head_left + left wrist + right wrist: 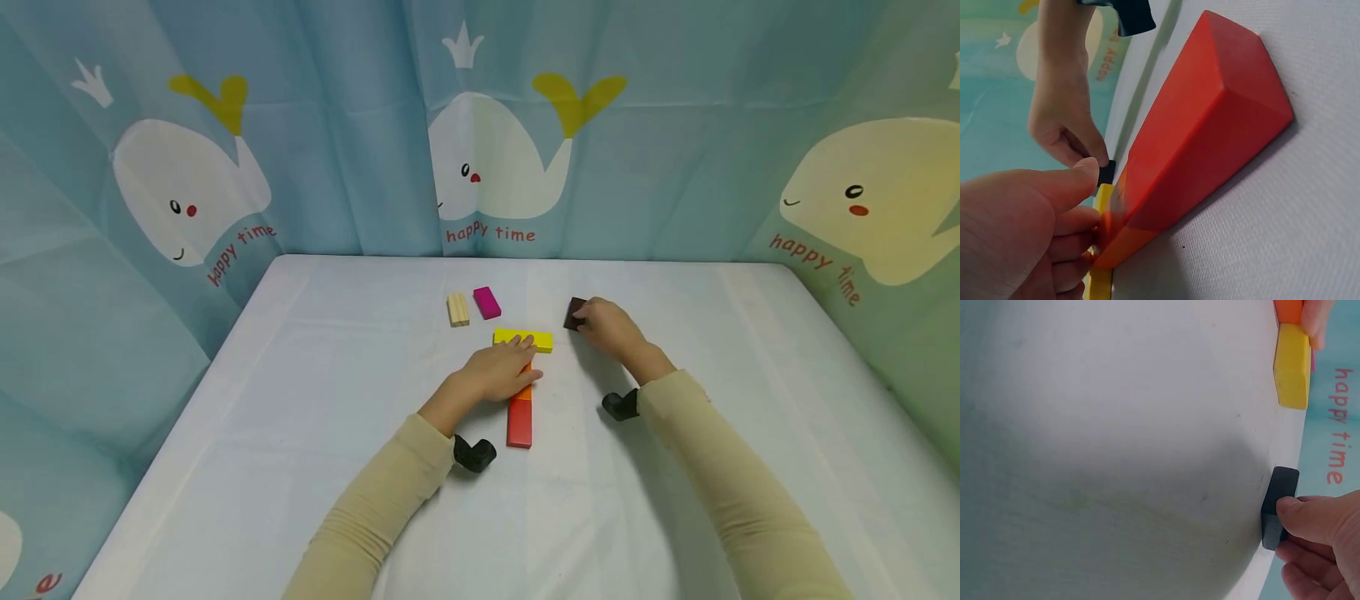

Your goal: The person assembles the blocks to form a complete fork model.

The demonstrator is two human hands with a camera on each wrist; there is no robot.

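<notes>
In the head view my left hand (498,371) rests over the orange block (527,392), its fingertips on the yellow block (545,342). Its fingers reach forward and the thumb lies out to the right. The red block (519,425) adjoins the near end of the orange one, and the yellow block lies crosswise at the far end. To the right, my right hand (613,329) pinches a black block (1280,487) between thumb and fingers, at the table surface. The left hand covers much of the orange block.
Behind the yellow block lie a pale wooden block (457,310) and a magenta block (487,303). A white cloth covers the table (300,375). A blue curtain (345,167) with whale prints hangs along the back and sides. Dark fittings (474,455) protrude at both wrists.
</notes>
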